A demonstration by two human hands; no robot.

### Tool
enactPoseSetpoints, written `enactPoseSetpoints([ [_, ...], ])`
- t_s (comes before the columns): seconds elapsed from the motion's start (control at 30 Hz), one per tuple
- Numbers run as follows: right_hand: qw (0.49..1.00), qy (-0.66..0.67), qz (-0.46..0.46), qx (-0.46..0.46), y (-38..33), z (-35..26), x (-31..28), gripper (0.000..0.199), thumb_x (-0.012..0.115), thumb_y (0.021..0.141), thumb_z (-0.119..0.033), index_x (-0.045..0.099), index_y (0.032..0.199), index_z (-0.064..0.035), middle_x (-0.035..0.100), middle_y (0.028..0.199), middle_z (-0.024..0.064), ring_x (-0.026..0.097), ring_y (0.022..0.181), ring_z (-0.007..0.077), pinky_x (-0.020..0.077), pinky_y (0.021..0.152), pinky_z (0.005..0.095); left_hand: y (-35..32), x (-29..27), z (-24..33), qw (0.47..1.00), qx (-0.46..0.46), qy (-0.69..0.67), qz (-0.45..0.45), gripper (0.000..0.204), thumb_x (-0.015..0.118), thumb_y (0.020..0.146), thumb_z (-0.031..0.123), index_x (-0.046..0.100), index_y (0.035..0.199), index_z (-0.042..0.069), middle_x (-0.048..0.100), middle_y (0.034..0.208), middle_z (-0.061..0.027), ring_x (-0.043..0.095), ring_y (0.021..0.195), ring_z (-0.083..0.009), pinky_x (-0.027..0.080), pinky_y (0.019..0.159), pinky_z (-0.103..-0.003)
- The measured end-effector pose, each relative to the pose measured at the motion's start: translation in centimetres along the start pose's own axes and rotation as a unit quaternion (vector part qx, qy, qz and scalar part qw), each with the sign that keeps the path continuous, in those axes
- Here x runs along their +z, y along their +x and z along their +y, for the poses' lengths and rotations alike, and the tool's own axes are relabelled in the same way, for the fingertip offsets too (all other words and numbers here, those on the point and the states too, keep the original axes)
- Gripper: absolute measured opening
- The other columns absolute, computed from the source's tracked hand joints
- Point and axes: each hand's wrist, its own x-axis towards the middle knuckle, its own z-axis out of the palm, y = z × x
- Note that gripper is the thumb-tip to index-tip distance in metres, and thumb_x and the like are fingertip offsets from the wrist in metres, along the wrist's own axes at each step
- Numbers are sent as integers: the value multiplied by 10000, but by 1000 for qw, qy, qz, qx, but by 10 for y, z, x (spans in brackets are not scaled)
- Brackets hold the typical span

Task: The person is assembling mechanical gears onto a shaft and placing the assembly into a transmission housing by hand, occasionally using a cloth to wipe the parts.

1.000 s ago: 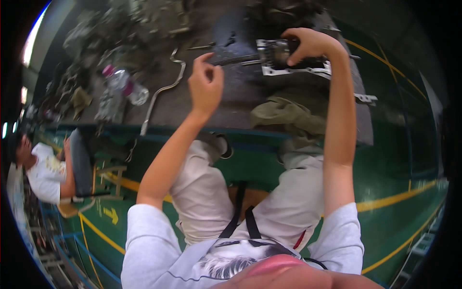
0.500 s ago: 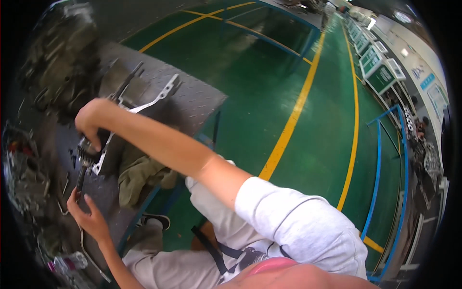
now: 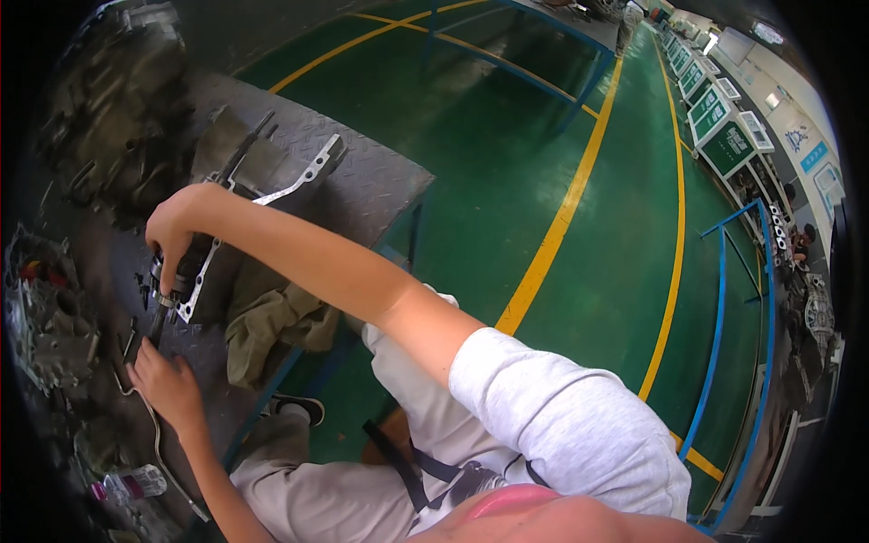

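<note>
My right hand (image 3: 181, 226) reaches across from the right over a metal housing (image 3: 201, 271) with a pale flange edge. Its fingers bend down round a dark geared shaft (image 3: 166, 299), partly hidden under the hand. At the shaft's lower end is my left hand (image 3: 168, 387), its fingertips touching or very near it. The left fingers are stretched out and the thumb stands apart. Just left of the left hand lie a small dark bent tool (image 3: 129, 339) and a long thin metal rod (image 3: 158, 443).
The steel workbench (image 3: 380, 185) carries a crumpled olive cloth (image 3: 276, 330), a greasy heap of parts (image 3: 118, 118), a cast metal housing (image 3: 50, 317) and a clear plastic bottle (image 3: 131, 487). Beyond are a green floor (image 3: 471, 208) with yellow lines, blue frames (image 3: 711, 335) and a distant person (image 3: 629, 32).
My right hand has lowered its fingers along the shaft. My left hand has moved slightly up, its fingers straighter and the thumb farther out. The view has shifted a little.
</note>
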Motion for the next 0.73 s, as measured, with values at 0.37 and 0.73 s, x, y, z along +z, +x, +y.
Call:
enactPoseSetpoints([
  [0.37,983,-5,181,21,-11,30,-12,534,522,887,-510,648,1092,-33,656,983,186,616,923,327,468,827,372,34,31,1,991,-7,-61,115,191,594,675,84,454,803,59,504,795,-138,523,791,-330,404,671,-435],
  [0.73,973,38,226,-25,24,-3,11,464,552,897,-431,654,1047,-4,660,936,197,627,869,319,467,815,362,32,36,-15,996,-65,-56,36,271,695,652,178,508,808,61,628,773,-121,628,760,-291,479,657,-377],
])
